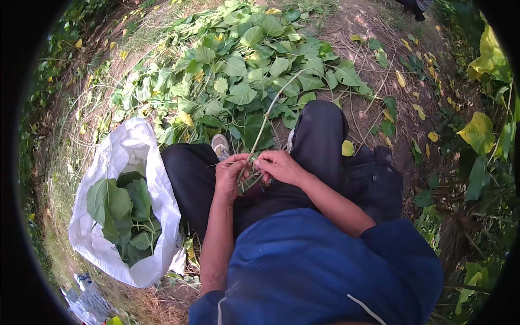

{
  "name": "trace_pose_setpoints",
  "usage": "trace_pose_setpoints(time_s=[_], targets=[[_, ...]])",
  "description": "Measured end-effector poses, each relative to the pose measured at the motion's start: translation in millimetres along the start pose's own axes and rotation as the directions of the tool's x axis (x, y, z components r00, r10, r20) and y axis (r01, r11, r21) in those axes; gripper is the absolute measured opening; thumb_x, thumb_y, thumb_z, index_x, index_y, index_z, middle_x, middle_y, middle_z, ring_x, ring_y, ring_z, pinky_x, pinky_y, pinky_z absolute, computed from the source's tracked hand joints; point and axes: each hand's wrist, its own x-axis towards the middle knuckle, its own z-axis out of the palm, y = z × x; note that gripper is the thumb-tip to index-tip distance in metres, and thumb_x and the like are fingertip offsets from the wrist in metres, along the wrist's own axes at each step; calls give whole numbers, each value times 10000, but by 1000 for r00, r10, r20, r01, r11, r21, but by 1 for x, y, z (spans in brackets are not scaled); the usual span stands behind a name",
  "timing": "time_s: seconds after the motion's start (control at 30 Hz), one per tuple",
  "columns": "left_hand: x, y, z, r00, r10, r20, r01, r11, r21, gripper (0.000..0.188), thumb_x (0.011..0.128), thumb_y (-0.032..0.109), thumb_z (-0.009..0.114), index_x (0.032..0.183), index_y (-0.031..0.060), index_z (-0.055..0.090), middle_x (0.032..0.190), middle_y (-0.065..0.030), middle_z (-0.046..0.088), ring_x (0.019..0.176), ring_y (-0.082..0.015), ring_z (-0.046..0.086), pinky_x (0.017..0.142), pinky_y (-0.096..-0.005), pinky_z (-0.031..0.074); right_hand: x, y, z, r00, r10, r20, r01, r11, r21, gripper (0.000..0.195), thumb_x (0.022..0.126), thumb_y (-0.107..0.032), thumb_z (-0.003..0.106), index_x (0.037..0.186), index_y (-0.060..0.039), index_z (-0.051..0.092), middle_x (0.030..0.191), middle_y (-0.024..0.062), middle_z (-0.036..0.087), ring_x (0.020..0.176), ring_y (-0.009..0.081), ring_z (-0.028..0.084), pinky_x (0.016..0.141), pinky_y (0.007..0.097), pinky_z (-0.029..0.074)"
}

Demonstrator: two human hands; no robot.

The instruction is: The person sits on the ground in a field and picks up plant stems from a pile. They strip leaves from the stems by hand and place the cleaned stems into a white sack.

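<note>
A long pale green plant stem [266, 118] rises from between my hands and curves up over a broad pile of cut leafy branches [239, 65]. My left hand [233, 172] has its fingers closed around the stem's lower part. My right hand [276, 165] pinches at the same stem from the right side, close to the left fingertips; whether it grips the stem itself or a leaf stalk cannot be told. Thin green stalks show beneath both hands, above my lap. An open white woven sack [164, 203] at my left holds large green leaves [109, 203].
My bent knees and shoes frame the near side of the pile. A dark bag or cloth [375, 178] lies beside my right thigh. A printed plastic bag [87, 300] is at the lower left. Leafy plants [479, 134] stand at right. Part of a person's shoe [418, 12] shows at the top right.
</note>
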Motion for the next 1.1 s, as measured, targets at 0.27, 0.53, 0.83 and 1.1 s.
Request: trace_pose_setpoints(time_s=[0.27, 0.53, 0.83, 1.1], targets=[[4, -3, -1, 998, -3, -56, 3, 1000, -3, 177, 863, 21, 604, 1014, -45, 670, 801, -89, 682, 576, -114, 584, 503, -216, 415, -1, -2, 3, 997, -59, -51, 56, 996, -74, 271, 953, -228, 593, 816, 4, 631, 632, 23, 602, 546, 82, 608, 494, 252, 473], [5, -9, 3, 993, 14, -119, 3, 990, 142, 174, 856, 17, 647, 1019, -33, 684, 762, -51, 672, 594, -93, 590, 517, -211, 416, -4, -3, 1, 984, -178, -23, 169, 963, -208, 236, 937, -222, 604, 831, -18, 659, 620, 55, 613, 534, 136, 607, 518, 298, 472], [1, -17, 13, 999, 29, -40, -17, 964, 267, 162, 872, 57, 656, 1006, -23, 701, 735, -14, 660, 604, -59, 563, 546, -201, 418, -8, -15, -1, 974, -217, -67, 193, 947, -258, 230, 914, -210, 611, 813, -10, 667, 634, 96, 634, 552, 180, 612, 542, 322, 471], [-3, -23, 20, 997, 76, 3, -72, 941, 331, 162, 878, 125, 724, 957, -15, 705, 732, -11, 646, 605, -56, 548, 547, -202, 409, -3, -3, 1, 979, -122, -162, 99, 985, -143, 287, 918, -238, 635, 766, 5, 641, 557, 19, 562, 528, 45, 488, 486, 275, 413]])
